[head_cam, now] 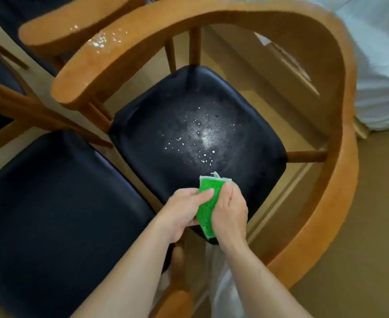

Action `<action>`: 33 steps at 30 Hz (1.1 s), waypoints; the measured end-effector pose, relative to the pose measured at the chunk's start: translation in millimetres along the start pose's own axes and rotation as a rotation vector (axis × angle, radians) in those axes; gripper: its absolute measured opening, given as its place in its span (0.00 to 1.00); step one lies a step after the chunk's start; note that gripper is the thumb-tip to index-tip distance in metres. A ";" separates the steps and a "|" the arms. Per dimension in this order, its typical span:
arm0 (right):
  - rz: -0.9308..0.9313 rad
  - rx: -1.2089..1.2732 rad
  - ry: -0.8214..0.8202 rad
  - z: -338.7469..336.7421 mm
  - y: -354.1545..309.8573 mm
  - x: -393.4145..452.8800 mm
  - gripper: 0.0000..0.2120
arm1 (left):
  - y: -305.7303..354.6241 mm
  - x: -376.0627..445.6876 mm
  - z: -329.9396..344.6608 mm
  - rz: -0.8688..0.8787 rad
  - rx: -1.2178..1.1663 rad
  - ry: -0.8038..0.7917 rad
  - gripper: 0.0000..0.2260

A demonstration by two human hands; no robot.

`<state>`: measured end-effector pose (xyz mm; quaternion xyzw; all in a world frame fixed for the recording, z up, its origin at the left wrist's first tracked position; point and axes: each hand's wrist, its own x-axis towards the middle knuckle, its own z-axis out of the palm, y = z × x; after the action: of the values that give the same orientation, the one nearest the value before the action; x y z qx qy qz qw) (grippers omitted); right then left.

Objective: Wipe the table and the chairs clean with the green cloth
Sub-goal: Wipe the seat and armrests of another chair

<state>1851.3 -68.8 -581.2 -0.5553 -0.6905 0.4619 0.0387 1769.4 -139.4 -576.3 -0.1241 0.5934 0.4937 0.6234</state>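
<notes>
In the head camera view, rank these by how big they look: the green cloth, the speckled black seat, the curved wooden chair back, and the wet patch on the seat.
1. curved wooden chair back
2. speckled black seat
3. wet patch
4. green cloth, partly hidden by both hands, so its rank against the patch is unsure.

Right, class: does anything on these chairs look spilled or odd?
Yes. The black seat ahead carries a patch of white droplets and misty film near its middle, unwiped. Both hands hold the green cloth at the seat's near edge.

I count two hands, the left hand [181,210] and the right hand [230,213], one green cloth [208,203], and at least three chairs; nearest ones: right chair [340,125], left chair [51,203].
</notes>
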 end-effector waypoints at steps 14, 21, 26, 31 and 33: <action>-0.009 0.194 -0.136 7.4 1.4 91.8 0.17 | 19.2 67.2 -12.7 0.362 0.462 0.385 0.25; 0.167 0.845 -0.148 -13.0 -30.9 136.2 0.18 | 36.9 62.7 -31.3 0.495 0.180 0.294 0.24; 0.322 1.041 -0.205 -28.7 -14.5 157.6 0.19 | 16.1 77.3 -43.1 0.480 -0.159 0.360 0.16; 0.548 0.388 0.206 -13.3 22.0 151.6 0.13 | -27.0 118.8 -30.4 0.235 0.415 0.633 0.19; 0.238 0.109 0.288 -7.1 21.5 144.2 0.13 | -35.7 125.1 -33.3 0.191 0.579 0.691 0.19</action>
<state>1816.2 50.3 -658.0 -0.6905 -0.5812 0.4157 0.1119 1752.0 -122.6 -708.4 -0.0470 0.8887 0.2926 0.3498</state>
